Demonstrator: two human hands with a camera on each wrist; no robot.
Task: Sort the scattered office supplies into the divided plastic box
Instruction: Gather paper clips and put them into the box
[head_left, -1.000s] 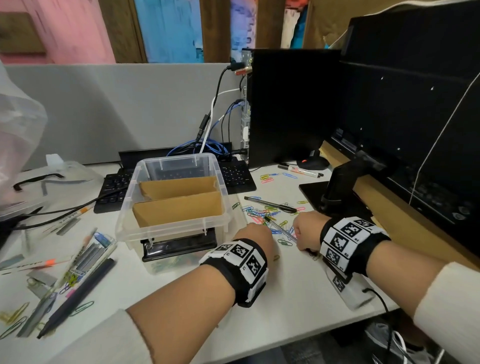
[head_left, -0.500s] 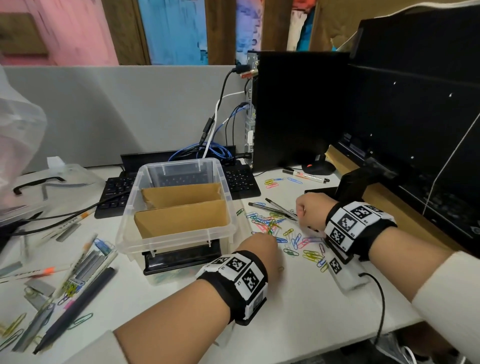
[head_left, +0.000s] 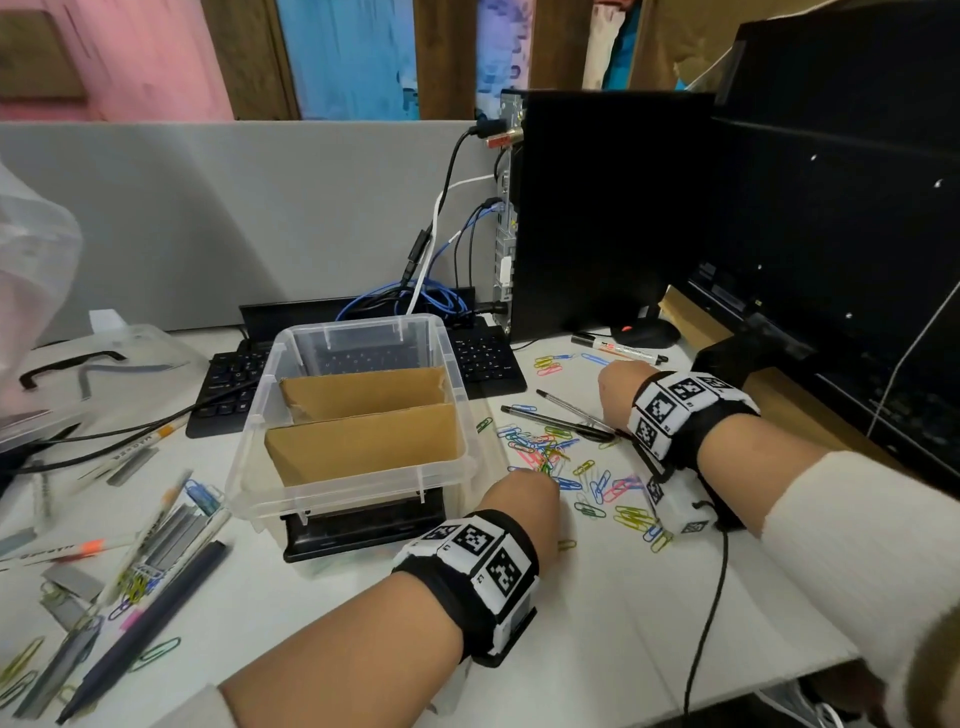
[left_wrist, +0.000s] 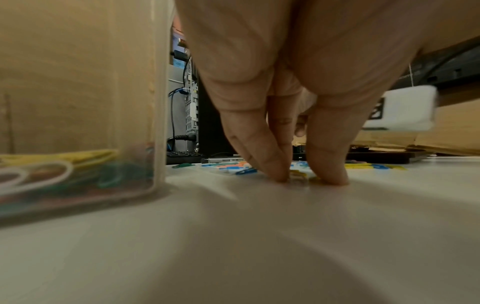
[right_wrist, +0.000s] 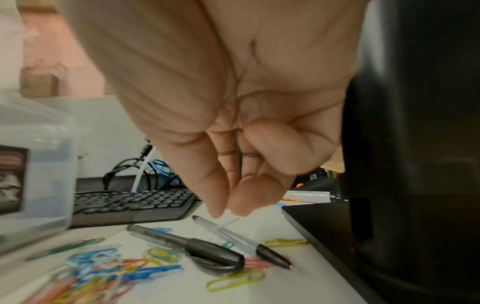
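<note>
The divided plastic box (head_left: 358, 457) was seen standing on the white bench (head_left: 597, 613), just left of a scatter of coloured paper clips (head_left: 550, 457); coloured clips were visible through the wall of its nearest compartment in the left wrist view. The left hand (left_wrist: 280, 102) was lowered to the bench just right of the box, its grip closed to a pinch, with thumb and fingertips (left_wrist: 279, 172) set down on a yellow clip (left_wrist: 298, 175). The right hand (right_wrist: 233, 123) was held above the far part of the scatter, its fingers curled with thumb and forefinger tips together just over two pens (right_wrist: 207, 246); whether anything was pinched there could not be told. A keyboard (head_left: 483, 358) lay beyond the box, and a marker (head_left: 618, 353) lay at the far right.
</note>
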